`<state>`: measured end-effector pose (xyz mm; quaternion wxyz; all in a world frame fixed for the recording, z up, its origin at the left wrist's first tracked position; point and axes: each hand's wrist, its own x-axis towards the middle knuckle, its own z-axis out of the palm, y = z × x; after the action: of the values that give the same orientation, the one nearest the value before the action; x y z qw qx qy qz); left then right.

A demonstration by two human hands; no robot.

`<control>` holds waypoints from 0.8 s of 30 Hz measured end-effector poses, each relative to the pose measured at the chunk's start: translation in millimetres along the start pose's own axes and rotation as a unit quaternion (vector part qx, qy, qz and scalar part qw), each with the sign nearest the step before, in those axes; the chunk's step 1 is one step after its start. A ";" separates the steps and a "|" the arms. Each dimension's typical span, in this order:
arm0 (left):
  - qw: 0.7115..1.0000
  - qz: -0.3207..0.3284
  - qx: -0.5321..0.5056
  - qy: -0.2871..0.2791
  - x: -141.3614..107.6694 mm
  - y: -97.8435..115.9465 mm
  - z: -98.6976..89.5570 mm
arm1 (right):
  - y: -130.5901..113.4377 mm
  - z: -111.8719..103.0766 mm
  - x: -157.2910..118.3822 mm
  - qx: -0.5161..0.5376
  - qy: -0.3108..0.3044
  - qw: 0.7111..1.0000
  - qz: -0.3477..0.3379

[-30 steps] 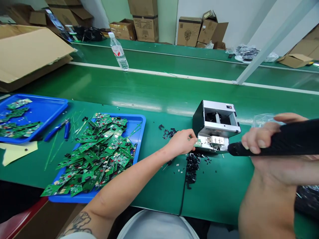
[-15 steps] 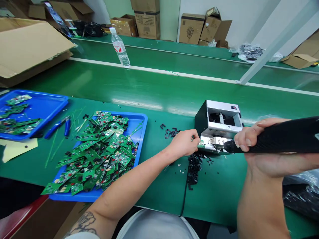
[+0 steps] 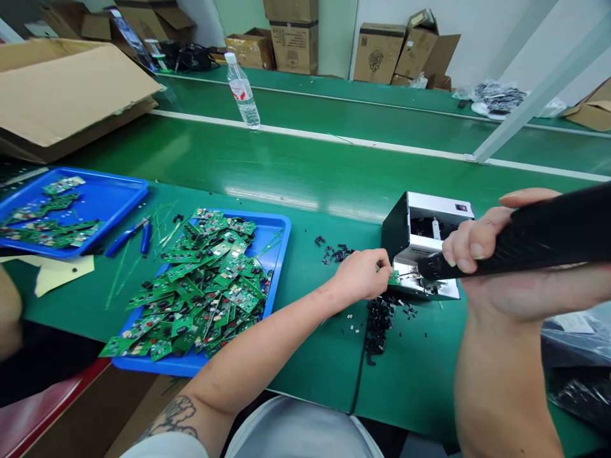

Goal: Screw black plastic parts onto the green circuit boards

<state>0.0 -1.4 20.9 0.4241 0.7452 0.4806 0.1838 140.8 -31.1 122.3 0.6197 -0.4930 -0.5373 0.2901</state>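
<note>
Green circuit board sits at the front opening of a small silver-and-black machine, held there by the left hand. That hand's fingers are closed narrow on the near edge of the board, with only a small part of the board showing beyond them. Just to the right of those fingers, the right hand wraps its fingers around the thick handle of a black hand tool, whose narrow end reaches in beside the board at the machine's front. A scatter of small black plastic pieces lies on the green tabletop just below the left fingers, and a smaller cluster of similar black pieces lies beyond them, left of the machine. A black cord runs from the pile toward the near edge of the tabletop. Well left of the fingers, a blue tray holds a heaped layer of green circuit boards. Farther left are blue-handled pliers among thin green strips, then a second blue tray with fewer boards. Far beyond the fingers, a plastic water bottle stands on a second green bench, with cardboard boxes behind it.
</note>
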 end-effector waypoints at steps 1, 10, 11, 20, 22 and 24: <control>1.000 0.001 0.000 -0.001 0.0 0.1 0.0 | -1.9 3.0 2.4 0.050 0.000 0.999 -0.016; 1.000 -0.010 -0.006 -0.005 -0.4 2.5 -1.4 | -2.8 6.9 4.6 0.124 -0.013 0.992 -0.027; 1.000 -0.009 -0.006 -0.006 -0.6 2.9 -1.9 | -2.4 7.4 5.4 0.118 -0.008 0.993 -0.024; 1.000 -0.006 0.001 -0.004 -0.1 2.4 -1.8 | 6.5 2.2 7.7 0.167 -0.081 0.983 0.009; 1.000 -0.002 0.005 -0.004 0.7 1.0 -0.7 | 6.4 4.2 6.4 0.174 -0.081 0.981 0.031; 1.000 0.000 0.009 -0.004 1.4 0.1 0.1 | 4.4 8.0 5.4 0.176 -0.085 0.979 0.051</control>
<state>0.8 -0.3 20.7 0.4194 0.7500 0.4801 0.1764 135.3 -22.4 119.8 0.6333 -0.3762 -0.5026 0.4525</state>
